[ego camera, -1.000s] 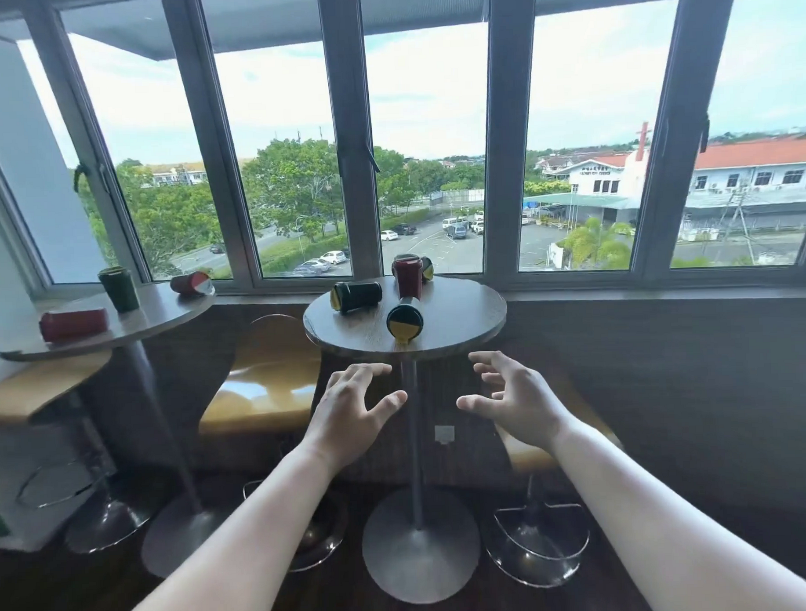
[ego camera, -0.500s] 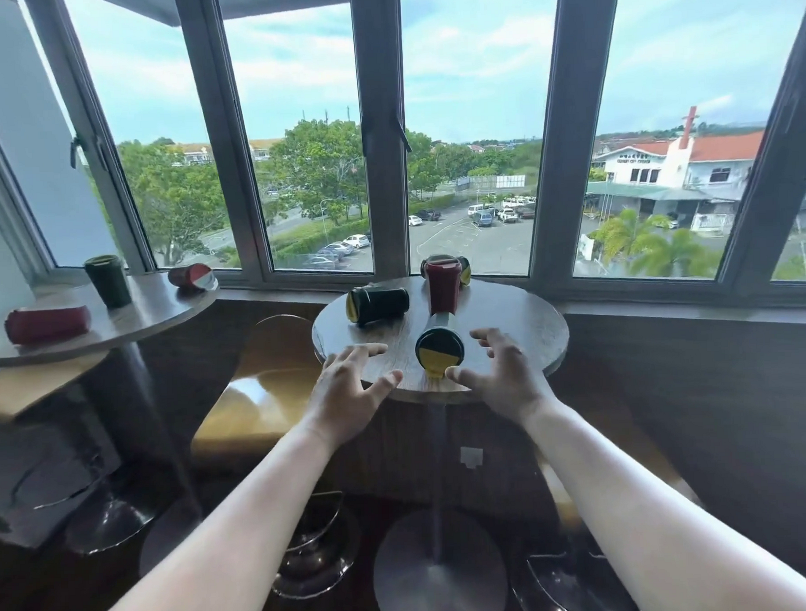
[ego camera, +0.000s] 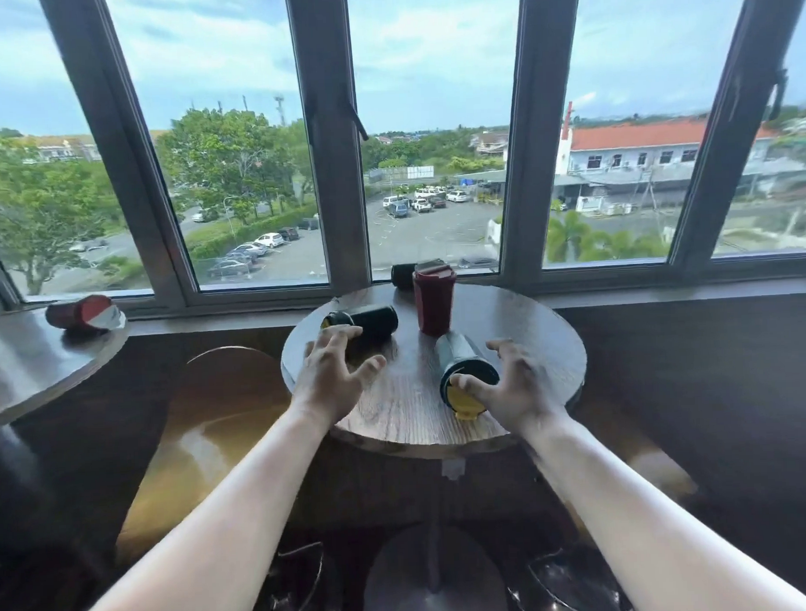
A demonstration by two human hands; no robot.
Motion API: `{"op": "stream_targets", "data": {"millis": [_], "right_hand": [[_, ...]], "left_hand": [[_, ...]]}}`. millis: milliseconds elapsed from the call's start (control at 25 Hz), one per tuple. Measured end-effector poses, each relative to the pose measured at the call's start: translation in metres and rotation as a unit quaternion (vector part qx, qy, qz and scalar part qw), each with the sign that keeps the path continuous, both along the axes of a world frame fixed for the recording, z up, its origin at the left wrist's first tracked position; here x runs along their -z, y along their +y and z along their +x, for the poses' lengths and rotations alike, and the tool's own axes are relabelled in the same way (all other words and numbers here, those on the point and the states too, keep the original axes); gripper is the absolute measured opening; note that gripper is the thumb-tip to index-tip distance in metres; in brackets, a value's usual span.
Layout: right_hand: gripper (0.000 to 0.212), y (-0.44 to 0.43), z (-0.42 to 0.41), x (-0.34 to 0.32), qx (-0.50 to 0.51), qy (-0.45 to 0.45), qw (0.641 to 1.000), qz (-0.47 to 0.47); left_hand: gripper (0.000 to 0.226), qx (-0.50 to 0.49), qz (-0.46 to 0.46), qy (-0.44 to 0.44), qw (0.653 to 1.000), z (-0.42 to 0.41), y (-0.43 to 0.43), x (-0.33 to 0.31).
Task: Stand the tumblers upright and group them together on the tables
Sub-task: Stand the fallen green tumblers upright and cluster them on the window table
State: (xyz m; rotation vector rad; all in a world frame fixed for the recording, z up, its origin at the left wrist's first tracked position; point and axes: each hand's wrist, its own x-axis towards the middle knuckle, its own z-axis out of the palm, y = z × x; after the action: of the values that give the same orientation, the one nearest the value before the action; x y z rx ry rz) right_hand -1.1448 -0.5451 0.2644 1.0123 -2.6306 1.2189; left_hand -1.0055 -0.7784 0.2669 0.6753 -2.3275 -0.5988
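Note:
On the round wooden table [ego camera: 537, 341] a red tumbler [ego camera: 434, 304] stands upright near the window. Behind it a dark tumbler [ego camera: 402, 274] lies on its side. A dark green tumbler with a yellow lid [ego camera: 376, 321] lies at the left; my left hand [ego camera: 335, 376] hovers over its near side with fingers spread. A second green tumbler with a yellow lid [ego camera: 462, 365] lies towards the front. My right hand [ego camera: 516, 386] arches over its lid end, thumb against the yellow lid, fingers apart. Another red tumbler [ego camera: 79, 313] lies on the left table [ego camera: 33, 364].
A window sill and grey window frames [ego camera: 332, 170] run right behind both tables. Yellow-seated bar stools [ego camera: 213, 430] stand below and between the tables. The round table's metal post and base [ego camera: 433, 578] are under my arms.
I have come closer to the round table. Both hands have moved forward over its top, the left one to the left lying tumbler, the right one onto the front tumbler's lid end.

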Motion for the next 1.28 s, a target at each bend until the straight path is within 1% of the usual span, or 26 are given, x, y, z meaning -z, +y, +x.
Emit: {"op": "stream_targets", "data": {"millis": [160,280,360,440,520,640,760,880,1000,1120,1280], "right_hand": [[0.093,-0.023,0.014,0.004,0.064,-0.016,0.998,0.013],[0.095,-0.034,0.022,0.008,0.097,-0.003,0.994,0.041],[0.095,-0.037,0.022,0.010,0.113,-0.014,0.992,0.049],[0.094,-0.038,0.020,0.011,0.130,-0.028,0.990,0.051],[0.093,-0.039,0.019,0.009,0.140,-0.035,0.988,0.048],[0.087,-0.042,0.016,-0.002,0.153,-0.022,0.987,0.048],[0.092,-0.042,-0.005,-0.034,0.157,-0.007,0.985,0.074],[0.091,-0.055,-0.039,-0.074,0.133,-0.008,0.980,0.148],[0.086,-0.078,-0.069,-0.096,0.104,-0.002,0.972,0.212],[0.086,-0.097,-0.090,-0.099,0.098,-0.021,0.970,0.223],[0.089,-0.112,-0.108,-0.094,0.098,-0.026,0.973,0.210]], "left_hand": [[0.067,-0.009,0.013,0.000,1.000,-0.021,-0.062,0.007],[0.079,0.008,0.040,-0.024,0.999,-0.037,-0.102,0.014],[0.084,0.029,0.045,-0.038,0.998,-0.047,-0.123,0.017],[0.084,0.053,0.050,-0.039,0.997,-0.055,-0.137,0.021],[0.080,0.063,0.045,-0.033,0.996,-0.059,-0.140,0.023],[0.077,0.060,0.031,-0.017,0.998,-0.060,-0.140,0.024],[0.079,0.071,0.048,-0.006,0.996,-0.061,-0.140,0.026],[0.083,0.081,0.067,-0.013,0.994,-0.062,-0.143,0.030],[0.087,0.082,0.074,-0.020,0.994,-0.063,-0.144,0.035],[0.094,0.079,0.081,-0.029,0.993,-0.064,-0.144,0.041],[0.098,0.068,0.082,-0.030,0.994,-0.069,-0.145,0.045]]}}
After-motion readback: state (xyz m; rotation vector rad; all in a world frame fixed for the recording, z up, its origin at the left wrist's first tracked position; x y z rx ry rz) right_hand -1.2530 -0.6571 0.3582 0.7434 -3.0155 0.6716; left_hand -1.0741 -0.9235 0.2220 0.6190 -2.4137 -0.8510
